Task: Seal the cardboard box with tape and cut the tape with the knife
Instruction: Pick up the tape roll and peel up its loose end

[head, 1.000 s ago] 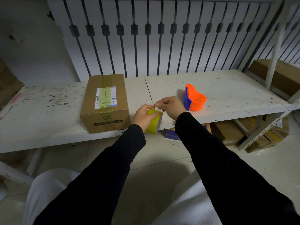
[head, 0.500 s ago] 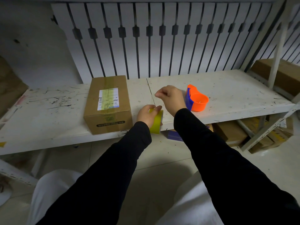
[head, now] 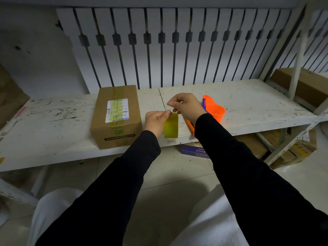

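Note:
A cardboard box point(head: 117, 116) with a white label and yellowish tape along its top stands on the white shelf point(head: 53, 125), left of my hands. My left hand point(head: 155, 121) grips a yellow tape roll point(head: 171, 126) just right of the box, above the shelf's front edge. My right hand point(head: 186, 106) is slightly above and right of the roll, with thumb and forefinger pinched on the tape's free end; the strip itself is hard to see. An orange knife point(head: 189, 126) lies on the shelf, mostly hidden under my right wrist.
An orange and blue tape dispenser point(head: 213, 110) sits just right of my right hand. More cardboard boxes point(head: 308, 84) sit on the rack at far right and under the shelf. A slatted white panel backs the shelf. A blue carton point(head: 193, 150) lies on the floor.
Both hands moved forward over the shelf. My right hand lifted away from the roll with its fingers still pinched. The roll turned in my left hand and now shows its broad yellow side.

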{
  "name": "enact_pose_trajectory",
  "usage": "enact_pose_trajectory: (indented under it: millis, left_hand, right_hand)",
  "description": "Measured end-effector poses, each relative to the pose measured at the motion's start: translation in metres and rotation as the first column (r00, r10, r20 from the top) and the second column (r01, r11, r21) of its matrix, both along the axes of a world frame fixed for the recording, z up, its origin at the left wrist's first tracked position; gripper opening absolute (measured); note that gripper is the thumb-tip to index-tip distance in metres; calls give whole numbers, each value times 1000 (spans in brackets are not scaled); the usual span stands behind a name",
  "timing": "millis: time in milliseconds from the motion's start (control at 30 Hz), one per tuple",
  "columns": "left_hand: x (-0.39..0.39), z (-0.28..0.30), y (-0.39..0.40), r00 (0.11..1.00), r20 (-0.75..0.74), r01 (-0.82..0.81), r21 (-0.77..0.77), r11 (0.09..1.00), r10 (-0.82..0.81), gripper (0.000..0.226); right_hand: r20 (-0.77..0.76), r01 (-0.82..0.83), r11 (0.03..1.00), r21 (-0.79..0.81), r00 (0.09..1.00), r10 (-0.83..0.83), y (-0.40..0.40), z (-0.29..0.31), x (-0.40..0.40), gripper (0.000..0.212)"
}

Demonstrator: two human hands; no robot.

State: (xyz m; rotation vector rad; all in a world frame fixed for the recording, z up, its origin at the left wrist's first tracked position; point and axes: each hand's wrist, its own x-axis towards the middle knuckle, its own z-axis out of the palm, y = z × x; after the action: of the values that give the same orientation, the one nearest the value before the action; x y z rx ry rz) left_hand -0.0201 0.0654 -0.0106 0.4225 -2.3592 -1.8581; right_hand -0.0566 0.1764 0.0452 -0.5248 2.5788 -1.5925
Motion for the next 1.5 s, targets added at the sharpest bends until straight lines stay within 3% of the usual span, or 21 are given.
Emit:
enact_pose_trajectory:
  millis: [100,233,400,533,633,733,867,1000,1100,1233,1333,1500]
  left_hand:
    - [7,18,3,998,-60,-13,9,1000,13,35]
    - [4,23,6,995,-87,-50,45,998,54,40]
    - [0,26,6,996,-84,-1,88,996,8,10]
    - [-2,25,8,998,-60,-15,135,991,24,17]
    - [-3,23,7,998,-36,-41,148,988,47,24]
    - [-4,22,4,998,-15,-52,155,987,55,28]
    - [-4,21,0,996,-3,-84,135,987,86,29]
    - [-4,22,-1,995,10,-96,85,992,95,23]
    - [-6,24,-1,995,8,-95,30,995,95,22]
    - [-7,30,-2,991,30,-132,51,990,131,35]
    - [-3,33,-1,989,4,-150,115,982,150,45]
    - [0,34,1,987,-90,-131,23,991,133,34]
  right_hand:
    - [2,4,1000,-24,1000,-4,-1,3,-1,20]
    - [-14,24,999,23,1000,-24,-2,3,-3,20]
    - [-14,44,999,20,999,-44,3,-4,-3,19]
    - [69,61,992,-114,996,-53,6,-9,2,21]
    - [210,45,978,-202,978,-1,10,-14,5,41]
    - [269,72,973,-221,963,-10,10,-23,7,49]
    - [238,151,961,-231,967,-95,7,-30,8,46]
    - [203,187,950,-251,969,-137,5,-31,8,21]
    - [148,185,944,-274,978,-148,4,-33,7,32]
    - [119,176,949,-262,982,-149,3,-35,6,17]
    - [127,189,948,-255,979,-161,2,-33,8,23]
    - [160,227,944,-242,968,-192,0,-27,12,27]
